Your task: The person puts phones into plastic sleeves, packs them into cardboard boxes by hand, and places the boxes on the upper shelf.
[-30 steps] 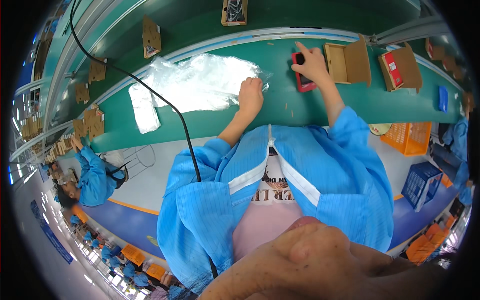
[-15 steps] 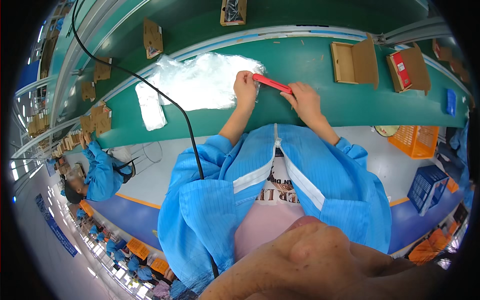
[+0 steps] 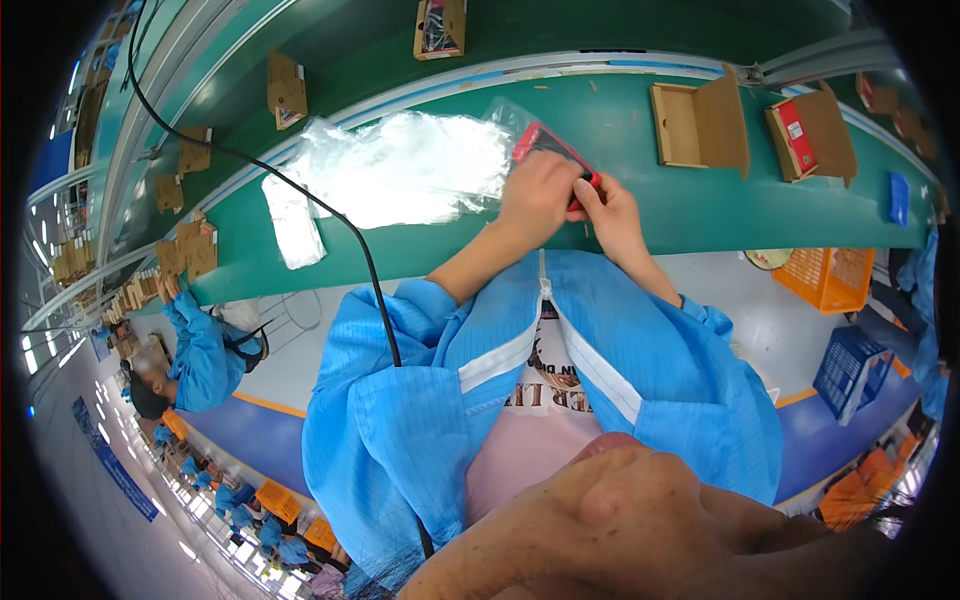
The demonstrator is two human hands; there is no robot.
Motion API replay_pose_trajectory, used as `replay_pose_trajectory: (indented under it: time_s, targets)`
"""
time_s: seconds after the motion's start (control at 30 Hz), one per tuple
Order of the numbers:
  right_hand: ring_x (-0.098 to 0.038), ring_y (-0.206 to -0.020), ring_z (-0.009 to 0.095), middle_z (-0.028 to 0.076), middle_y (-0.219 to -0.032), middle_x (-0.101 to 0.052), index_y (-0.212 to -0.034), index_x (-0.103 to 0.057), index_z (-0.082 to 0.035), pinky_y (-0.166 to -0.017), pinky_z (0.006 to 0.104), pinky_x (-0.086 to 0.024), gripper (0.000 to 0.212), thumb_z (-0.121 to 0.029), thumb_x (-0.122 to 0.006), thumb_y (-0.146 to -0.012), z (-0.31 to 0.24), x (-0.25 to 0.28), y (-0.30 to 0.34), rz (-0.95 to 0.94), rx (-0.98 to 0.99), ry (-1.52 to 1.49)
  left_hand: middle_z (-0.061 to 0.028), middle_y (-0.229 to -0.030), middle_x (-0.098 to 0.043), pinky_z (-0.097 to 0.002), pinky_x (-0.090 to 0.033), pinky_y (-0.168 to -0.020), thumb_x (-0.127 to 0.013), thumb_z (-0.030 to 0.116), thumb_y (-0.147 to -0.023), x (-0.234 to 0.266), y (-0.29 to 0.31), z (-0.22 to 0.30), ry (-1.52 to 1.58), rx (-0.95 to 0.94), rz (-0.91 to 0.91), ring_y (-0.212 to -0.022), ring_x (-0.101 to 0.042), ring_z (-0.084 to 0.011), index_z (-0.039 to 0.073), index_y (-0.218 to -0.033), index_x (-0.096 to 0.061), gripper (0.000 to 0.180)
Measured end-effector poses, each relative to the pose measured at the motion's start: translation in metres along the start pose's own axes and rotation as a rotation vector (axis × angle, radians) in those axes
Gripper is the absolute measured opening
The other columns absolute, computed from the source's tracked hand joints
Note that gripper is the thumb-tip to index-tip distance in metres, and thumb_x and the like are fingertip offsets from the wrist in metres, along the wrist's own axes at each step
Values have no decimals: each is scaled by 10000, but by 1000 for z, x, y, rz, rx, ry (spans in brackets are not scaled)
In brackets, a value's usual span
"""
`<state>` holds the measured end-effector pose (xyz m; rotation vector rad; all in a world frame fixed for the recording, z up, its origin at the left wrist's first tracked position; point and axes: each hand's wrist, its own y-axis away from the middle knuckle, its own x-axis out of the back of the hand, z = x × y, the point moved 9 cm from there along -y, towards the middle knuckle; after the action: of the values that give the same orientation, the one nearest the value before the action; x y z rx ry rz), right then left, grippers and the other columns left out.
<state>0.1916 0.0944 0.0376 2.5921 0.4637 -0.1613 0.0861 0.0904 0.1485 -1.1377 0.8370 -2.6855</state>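
Note:
Between my hands, over the table, is a flat red rectangular object with a dark face. Its exact kind I cannot make out. My left hand lies across its middle, fingers curled and partly hidden. My right hand grips its near right end, with the thumb on top. Just beyond and left of it spreads a heap of shiny clear plastic bags. One bag's loose end lies near the object's far left corner.
An open cardboard box stands to the right on the green table. Beyond it, another box holds a red package. A blue item lies farther right. A black cable hangs across the left side. A co-worker is at left.
The red object has turned from edge-on to show its dark face. My left hand has moved from its far left end to across its middle.

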Motion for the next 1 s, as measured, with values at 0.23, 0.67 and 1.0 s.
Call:
replay_pose_trajectory:
  time_s: [0.23, 0.67, 1.0]
  targets:
    - [-569, -1010, 282, 145, -1130, -522, -1110, -461, -27, -909, 454, -478, 234, -200, -500, -957, -11, 43, 18, 40, -114, -611, -103, -828, -563, -371, -470, -620, -623, 19, -623, -9, -18, 17, 59, -3, 0, -750, -559, -295, 31, -852, -596, 231]
    - [-656, -776, 226, 111, -951, -588, -1231, -419, -38, -624, 262, -509, 454, 7, -577, -809, -6, 39, 8, -105, -177, -701, -85, -974, -608, -306, -502, -670, -552, 290, -936, -108, 66, -68, 1333, 1404, -375, -843, -595, -182, 10, -1137, -530, 346]
    - [-501, -610, 59, 34, -764, -621, -1008, -603, 2, -536, 196, -393, 209, -47, -616, -805, -5, 75, 11, -116, -138, -200, -117, -1182, -587, -441, -448, -913, -544, 372, -919, -144, 47, -43, 1661, 1498, -559, -1083, -568, -260, 67, -1229, -497, 437]
